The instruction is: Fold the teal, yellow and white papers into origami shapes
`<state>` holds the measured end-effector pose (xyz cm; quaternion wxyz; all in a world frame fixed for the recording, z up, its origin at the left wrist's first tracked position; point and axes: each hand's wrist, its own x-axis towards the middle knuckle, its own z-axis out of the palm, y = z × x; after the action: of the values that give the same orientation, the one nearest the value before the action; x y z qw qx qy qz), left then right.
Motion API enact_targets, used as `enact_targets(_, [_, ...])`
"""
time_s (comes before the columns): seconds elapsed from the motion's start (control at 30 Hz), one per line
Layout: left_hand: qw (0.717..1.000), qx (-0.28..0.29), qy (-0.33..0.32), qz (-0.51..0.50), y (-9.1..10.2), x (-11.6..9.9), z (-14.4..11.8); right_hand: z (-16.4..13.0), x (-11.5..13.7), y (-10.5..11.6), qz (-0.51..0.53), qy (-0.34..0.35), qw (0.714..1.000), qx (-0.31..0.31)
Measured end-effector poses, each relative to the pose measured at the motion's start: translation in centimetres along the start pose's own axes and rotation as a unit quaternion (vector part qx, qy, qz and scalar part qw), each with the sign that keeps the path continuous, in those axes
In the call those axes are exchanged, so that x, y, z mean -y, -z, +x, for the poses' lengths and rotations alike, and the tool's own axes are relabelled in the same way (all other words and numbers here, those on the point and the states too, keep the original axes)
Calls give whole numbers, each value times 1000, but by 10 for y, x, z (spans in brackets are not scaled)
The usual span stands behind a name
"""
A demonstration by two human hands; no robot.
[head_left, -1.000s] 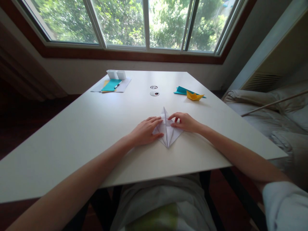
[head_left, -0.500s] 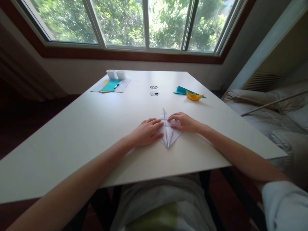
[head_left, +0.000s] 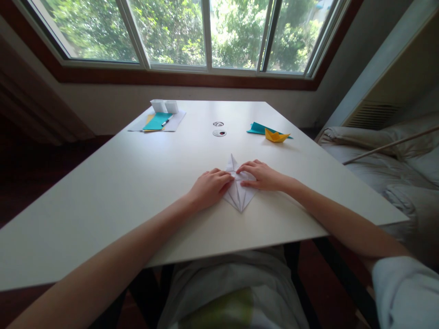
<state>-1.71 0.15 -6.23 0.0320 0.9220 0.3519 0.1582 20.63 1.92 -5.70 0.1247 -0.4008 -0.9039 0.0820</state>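
Note:
A sheet of folded white paper lies on the table in a kite-like shape, with creased flaps and pointed ends toward and away from me. My left hand grips its left side, fingertips and thumb drawn together at the middle crease. From the right, my right hand holds the paper's other side with bent fingers, the index fingertip close to the left fingertips and the thumb lower down. Both hands cover parts of the side flaps.
Beyond my right hand, a yellow paper boat stands by a folded teal paper. Teal sheets, a pen and white containers are at the far left of the white table. Round inserts sit mid-table.
My left fingers have drawn together, with the thumb moved up from the paper's lower part to the middle crease. My right fingertips have shifted slightly left.

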Motion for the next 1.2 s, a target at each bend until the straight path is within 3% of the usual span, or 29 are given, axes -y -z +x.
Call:
enact_targets(0.23, [999,-25,39,4,-5,2,6,0,12,0,-44,-39,998,9])
enact_targets(0.77, [994,92,52,13,14,-14,-6,-9,21,8,-39,-36,994,98])
enact_targets(1.1, [988,140,70,11,9,-19,-10,-9,19,6,-45,-36,993,102])
enact_targets(1.2, [990,130,51,16,12,-19,-11,-8,18,7,-45,-34,993,100])
